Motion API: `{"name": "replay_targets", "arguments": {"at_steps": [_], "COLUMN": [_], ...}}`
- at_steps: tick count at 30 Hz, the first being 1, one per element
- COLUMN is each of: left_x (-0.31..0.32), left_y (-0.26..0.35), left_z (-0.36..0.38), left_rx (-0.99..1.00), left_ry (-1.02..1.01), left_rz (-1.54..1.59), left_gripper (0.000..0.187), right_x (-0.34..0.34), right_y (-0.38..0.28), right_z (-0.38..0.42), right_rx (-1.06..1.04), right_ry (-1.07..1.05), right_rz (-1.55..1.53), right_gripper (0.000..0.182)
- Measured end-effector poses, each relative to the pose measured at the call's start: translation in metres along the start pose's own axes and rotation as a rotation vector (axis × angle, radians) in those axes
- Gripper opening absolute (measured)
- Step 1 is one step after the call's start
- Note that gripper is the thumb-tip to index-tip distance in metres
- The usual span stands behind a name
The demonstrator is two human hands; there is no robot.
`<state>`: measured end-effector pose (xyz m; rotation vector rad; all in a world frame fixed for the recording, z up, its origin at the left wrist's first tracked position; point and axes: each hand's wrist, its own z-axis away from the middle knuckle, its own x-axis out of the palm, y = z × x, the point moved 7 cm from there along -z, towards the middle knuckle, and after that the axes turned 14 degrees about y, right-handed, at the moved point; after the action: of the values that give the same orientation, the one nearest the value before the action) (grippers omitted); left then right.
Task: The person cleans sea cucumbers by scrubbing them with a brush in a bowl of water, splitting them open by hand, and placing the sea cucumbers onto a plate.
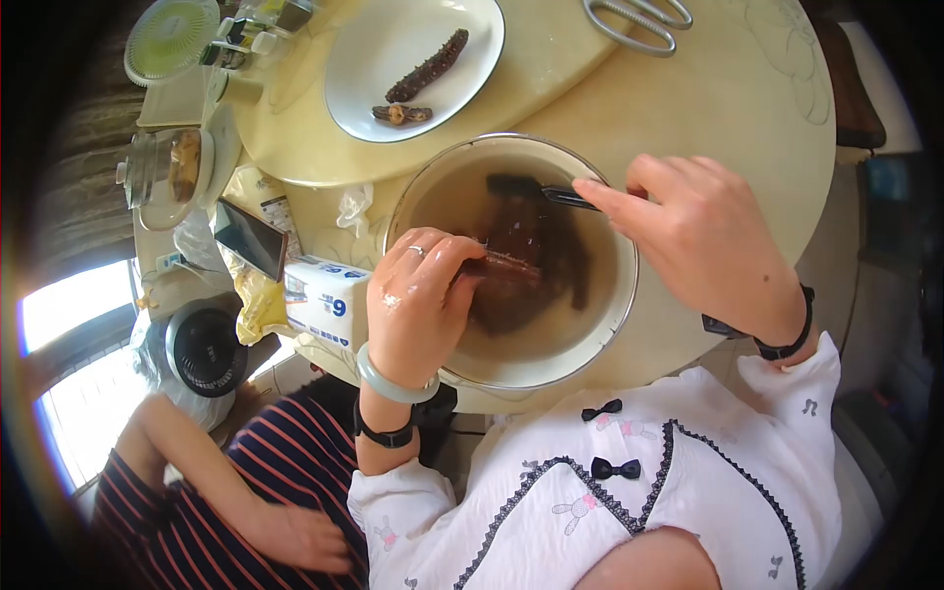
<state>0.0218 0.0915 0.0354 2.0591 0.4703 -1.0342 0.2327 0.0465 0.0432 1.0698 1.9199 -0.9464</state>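
A white bowl [625, 313] with a dark rim holds brownish water and several dark sea cucumbers [531, 236]. Over its left side, my left hand [425, 295] pinches a reddish-brown sea cucumber piece [511, 265] between thumb and fingers. My right hand [688, 221], at the bowl's right rim, grips the black handle of a small tool [570, 197]; the tool's dark end reaches over the water. Behind the bowl, a white plate [344, 69] bears a long dark sea cucumber [429, 67] and a shorter piece [402, 114].
Metal scissors [644, 22] lie at the back. To the left are a tissue pack [323, 303], a phone [250, 239], a glass pot [162, 172], small bottles [241, 39] and a black fan [206, 346]. Another person's hand [300, 538] rests on striped clothing at the lower left.
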Motion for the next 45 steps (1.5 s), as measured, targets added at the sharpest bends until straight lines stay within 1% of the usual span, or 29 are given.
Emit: {"name": "replay_targets", "arguments": {"at_steps": [2, 3, 5, 6, 8, 9, 11, 12, 14, 15, 17, 18, 20, 21, 23, 24, 25, 26, 27, 29, 33, 35, 36, 38, 39, 41, 45], "left_x": [0.005, 0.005, 0.005, 0.004, 0.003, 0.003, 0.008, 0.008, 0.017, 0.021, 0.027, 0.027, 0.025, 0.022, 0.004, 0.003, 0.0, -0.003, -0.003, -0.003, -0.007, -0.006, -0.006, 0.0, 0.0, 0.005, 0.013], "left_y": [-0.006, -0.008, 0.0, 0.0, 0.004, 0.003, 0.002, 0.002, 0.009, 0.008, 0.008, 0.009, 0.009, 0.011, 0.009, 0.008, 0.007, 0.005, 0.003, 0.0, -0.004, -0.018, -0.019, -0.01, -0.008, -0.004, -0.006], "left_z": [-0.001, -0.002, -0.003, -0.005, -0.008, -0.01, -0.01, -0.011, -0.005, -0.003, 0.001, 0.001, 0.001, 0.001, -0.005, -0.005, -0.005, -0.003, -0.001, 0.001, 0.004, 0.005, 0.003, -0.002, -0.004, -0.005, -0.002], "left_rx": [-0.009, 0.0, 0.2, 0.207, 0.258, 0.269, 0.357, 0.366, 0.474, 0.475, 0.518, 0.522, 0.493, 0.504, 0.367, 0.376, 0.392, 0.405, 0.406, 0.417, 0.396, 0.269, 0.268, 0.384, 0.376, 0.382, 0.377], "left_ry": [-0.023, -0.014, -0.035, -0.026, -0.019, -0.006, -0.073, -0.07, -0.187, -0.196, -0.23, -0.235, -0.251, -0.251, -0.103, -0.102, -0.057, -0.011, -0.006, 0.032, 0.086, 0.115, 0.122, 0.063, 0.072, 0.014, -0.035], "left_rz": [0.038, 0.038, -0.051, -0.051, -0.057, -0.062, -0.049, -0.061, -0.117, -0.131, -0.153, -0.159, -0.126, -0.134, -0.076, -0.085, -0.055, -0.023, -0.025, 0.033, -0.002, 0.075, 0.075, 0.005, 0.004, -0.038, -0.107], "left_gripper": [0.034, 0.034, 0.031, 0.031, 0.028, 0.028, 0.022, 0.022, 0.017, 0.017, 0.015, 0.015, 0.014, 0.014, 0.016, 0.016, 0.017, 0.019, 0.019, 0.022, 0.024, 0.025, 0.025, 0.023, 0.023, 0.022, 0.024], "right_x": [0.002, 0.0, -0.002, -0.002, 0.004, 0.008, 0.041, 0.049, 0.071, 0.074, 0.079, 0.075, 0.076, 0.074, 0.073, 0.072, 0.067, 0.064, 0.065, 0.066, 0.065, 0.059, 0.062, 0.064, 0.063, 0.06, 0.069], "right_y": [-0.006, -0.007, -0.016, -0.017, -0.029, -0.03, -0.04, -0.038, -0.034, -0.035, -0.04, -0.043, -0.048, -0.049, -0.048, -0.048, -0.049, -0.051, -0.052, -0.056, -0.063, -0.065, -0.065, -0.065, -0.067, -0.07, -0.07], "right_z": [-0.008, -0.013, -0.024, -0.03, -0.038, -0.044, -0.044, -0.05, -0.057, -0.062, -0.062, -0.066, -0.063, -0.063, -0.065, -0.066, -0.066, -0.066, -0.064, -0.063, -0.061, -0.058, -0.054, -0.05, -0.047, -0.047, -0.043], "right_rx": [-0.103, -0.108, -0.164, -0.169, -0.266, -0.275, -0.353, -0.359, -0.364, -0.366, -0.42, -0.419, -0.372, -0.371, -0.284, -0.286, -0.317, -0.349, -0.353, -0.423, -0.442, -0.477, -0.482, -0.495, -0.505, -0.523, -0.543], "right_ry": [0.042, 0.049, 0.009, 0.015, -0.042, -0.032, -0.352, -0.338, -0.419, -0.406, -0.497, -0.488, -0.624, -0.611, -0.593, -0.581, -0.524, -0.472, -0.471, -0.419, -0.449, -0.387, -0.389, -0.228, -0.234, -0.169, -0.175], "right_rz": [-0.032, -0.022, -0.058, -0.05, -0.265, -0.254, -0.526, -0.524, -0.458, -0.469, -0.424, -0.427, -0.355, -0.35, -0.425, -0.423, -0.438, -0.453, -0.45, -0.434, -0.351, -0.37, -0.366, -0.278, -0.278, -0.201, -0.181], "right_gripper": [0.027, 0.027, 0.037, 0.037, 0.034, 0.034, 0.022, 0.022, 0.012, 0.012, 0.01, 0.01, 0.013, 0.013, 0.014, 0.014, 0.016, 0.022, 0.022, 0.038, 0.043, 0.038, 0.038, 0.025, 0.025, 0.006, 0.003]}}
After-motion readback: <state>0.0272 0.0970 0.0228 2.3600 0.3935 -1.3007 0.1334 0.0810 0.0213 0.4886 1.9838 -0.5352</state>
